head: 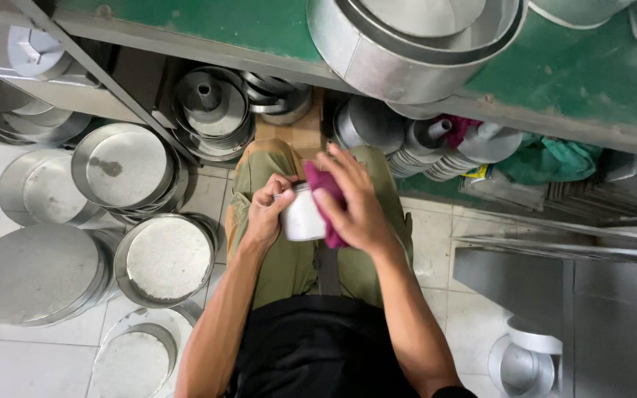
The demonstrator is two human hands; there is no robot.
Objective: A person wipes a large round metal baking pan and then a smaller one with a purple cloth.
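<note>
Both bare forearms are extending forward from the lower edge of the head view and converging above the lap. The left hand (265, 214) is curling inward, its fingers (278, 186) bending into a closed grip and the knuckles facing up. The right hand (355, 203) is lying palm down, wrist slightly flexed, its fingers (340, 166) spreading and pointing toward the left hand. The two hands are sitting close together.

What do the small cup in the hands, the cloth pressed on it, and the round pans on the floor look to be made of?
Small cup, held by the left hand: likely thin metal, dull pale-grey sheen. Cloth under the right hand: soft magenta fabric, folds visible. Round pans: probably aluminium or tin, matte silvery, scuffed and stained.
</note>
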